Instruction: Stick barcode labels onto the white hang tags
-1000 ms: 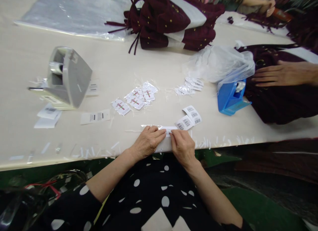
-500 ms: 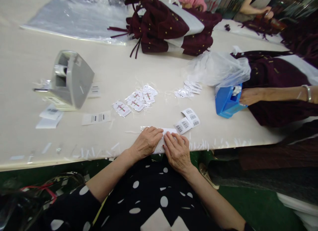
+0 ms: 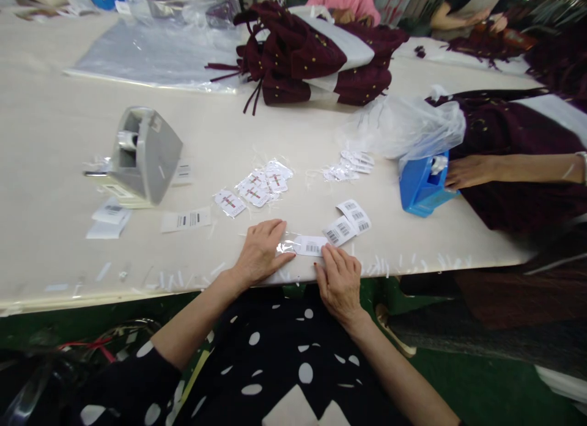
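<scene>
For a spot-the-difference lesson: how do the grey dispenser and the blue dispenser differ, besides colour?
Size: the grey dispenser looks larger in the picture than the blue dispenser.
Direction: the grey dispenser's low end points to the picture's left, the blue dispenser's to its right.
Cover: plastic overlaps the blue dispenser's top; the grey dispenser's top is uncovered.
Shared: both stand on the table.

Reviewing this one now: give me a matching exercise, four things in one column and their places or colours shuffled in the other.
1. Grey tape dispenser
2. Blue tape dispenser
3. Single barcode tag
4. Studded fabric pile

A. Maroon
B. Between the left hand and right hand
C. Beside a co-worker's hand
D. Left of the illustrated tags

Pairs: 1-D, 2-C, 3-B, 4-A
</scene>
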The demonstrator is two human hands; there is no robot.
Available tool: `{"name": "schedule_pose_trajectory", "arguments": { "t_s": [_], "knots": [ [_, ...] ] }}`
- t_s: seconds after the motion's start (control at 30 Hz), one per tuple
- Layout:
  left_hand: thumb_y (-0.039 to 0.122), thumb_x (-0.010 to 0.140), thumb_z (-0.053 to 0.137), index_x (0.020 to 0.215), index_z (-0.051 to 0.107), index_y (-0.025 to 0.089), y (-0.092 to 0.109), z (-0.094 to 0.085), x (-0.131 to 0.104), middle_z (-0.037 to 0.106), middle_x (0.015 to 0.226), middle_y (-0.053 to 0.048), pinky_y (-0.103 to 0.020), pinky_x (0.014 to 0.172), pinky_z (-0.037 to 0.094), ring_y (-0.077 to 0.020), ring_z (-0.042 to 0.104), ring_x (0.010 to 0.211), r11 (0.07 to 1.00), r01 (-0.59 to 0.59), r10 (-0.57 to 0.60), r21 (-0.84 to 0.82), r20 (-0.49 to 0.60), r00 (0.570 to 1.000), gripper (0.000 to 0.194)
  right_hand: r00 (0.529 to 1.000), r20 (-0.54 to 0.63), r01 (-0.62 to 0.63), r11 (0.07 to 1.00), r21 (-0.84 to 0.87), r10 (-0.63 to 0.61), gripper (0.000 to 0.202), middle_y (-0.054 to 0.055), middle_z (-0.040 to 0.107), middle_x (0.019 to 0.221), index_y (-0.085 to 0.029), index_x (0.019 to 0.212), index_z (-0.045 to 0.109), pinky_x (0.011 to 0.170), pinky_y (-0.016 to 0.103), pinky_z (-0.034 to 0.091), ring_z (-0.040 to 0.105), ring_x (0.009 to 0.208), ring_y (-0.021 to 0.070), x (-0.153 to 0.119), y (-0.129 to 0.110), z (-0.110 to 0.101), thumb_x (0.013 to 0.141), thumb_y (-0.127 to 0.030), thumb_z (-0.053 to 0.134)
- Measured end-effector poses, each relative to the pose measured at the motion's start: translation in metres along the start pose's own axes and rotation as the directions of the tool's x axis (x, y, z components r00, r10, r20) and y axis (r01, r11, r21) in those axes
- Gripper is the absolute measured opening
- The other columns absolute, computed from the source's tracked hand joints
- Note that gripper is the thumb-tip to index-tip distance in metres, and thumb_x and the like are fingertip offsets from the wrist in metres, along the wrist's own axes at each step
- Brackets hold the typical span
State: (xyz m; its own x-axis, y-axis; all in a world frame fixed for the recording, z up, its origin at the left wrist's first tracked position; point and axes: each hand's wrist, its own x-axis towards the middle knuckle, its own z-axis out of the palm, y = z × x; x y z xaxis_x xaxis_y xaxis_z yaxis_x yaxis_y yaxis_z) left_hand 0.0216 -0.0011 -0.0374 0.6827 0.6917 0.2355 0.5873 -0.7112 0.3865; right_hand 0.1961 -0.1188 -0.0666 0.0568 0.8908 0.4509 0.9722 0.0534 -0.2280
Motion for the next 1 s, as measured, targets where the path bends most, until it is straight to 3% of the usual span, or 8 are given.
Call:
{"name": "schedule_pose_trajectory", "arguments": {
  "t_s": [0.13, 0.4, 0.8, 1.0],
  "knots": [
    [0.044, 0.074, 0.059, 0.110, 0.052, 0.013, 0.002, -0.002, 0.003, 0.053, 0.113, -0.013, -0.044, 0.087, 0.034, -0.0273, 0.045, 0.104, 0.999, 0.018, -0.022, 0.047, 0.084, 0.996, 0.048, 0.990, -0.030, -0.136, 0.990, -0.037, 0.135, 0.036, 0.015, 0.058, 0.113, -0.014, 0.116, 0.053, 0.087, 0.042, 0.032, 0.047, 0.106, 0.0272, -0.003, -0.001, -0.002, 0.084, -0.029, 0.049],
    [0.039, 0.066, 0.066, 0.096, 0.057, 0.015, 0.007, -0.002, 0.021, 0.053, 0.105, -0.009, -0.042, 0.082, 0.035, -0.0257, 0.046, 0.097, 0.996, 0.088, -0.087, 0.006, 0.169, 0.982, 0.039, 0.982, 0.006, -0.187, 0.982, -0.006, 0.187, 0.033, 0.014, 0.058, 0.112, -0.014, 0.112, 0.054, 0.088, 0.042, 0.031, 0.046, 0.106, 0.0263, 0.002, -0.006, -0.004, 0.084, -0.029, 0.048],
    [0.034, 0.060, 0.069, 0.087, 0.055, 0.016, 0.003, 0.003, 0.030, 0.054, 0.091, -0.005, -0.037, 0.079, 0.039, -0.0218, 0.048, 0.089, 0.988, 0.097, -0.070, -0.121, 0.212, 0.975, 0.035, 0.990, 0.064, -0.130, 0.989, 0.076, 0.125, 0.031, 0.011, 0.055, 0.115, -0.019, 0.114, 0.055, 0.092, 0.042, 0.029, 0.043, 0.109, 0.0242, 0.009, -0.018, 0.000, 0.085, -0.026, 0.046],
    [0.035, 0.063, 0.064, 0.085, 0.055, 0.017, -0.005, -0.015, 0.034, 0.053, 0.086, -0.003, -0.030, 0.072, 0.042, -0.0178, 0.051, 0.080, 0.979, 0.143, -0.091, -0.143, 0.319, 0.943, 0.030, 0.993, 0.087, -0.093, 0.992, 0.090, 0.085, 0.033, 0.010, 0.054, 0.116, -0.021, 0.116, 0.054, 0.093, 0.042, 0.028, 0.042, 0.110, 0.0242, 0.011, -0.021, -0.001, 0.085, -0.028, 0.048]
  ]
}}
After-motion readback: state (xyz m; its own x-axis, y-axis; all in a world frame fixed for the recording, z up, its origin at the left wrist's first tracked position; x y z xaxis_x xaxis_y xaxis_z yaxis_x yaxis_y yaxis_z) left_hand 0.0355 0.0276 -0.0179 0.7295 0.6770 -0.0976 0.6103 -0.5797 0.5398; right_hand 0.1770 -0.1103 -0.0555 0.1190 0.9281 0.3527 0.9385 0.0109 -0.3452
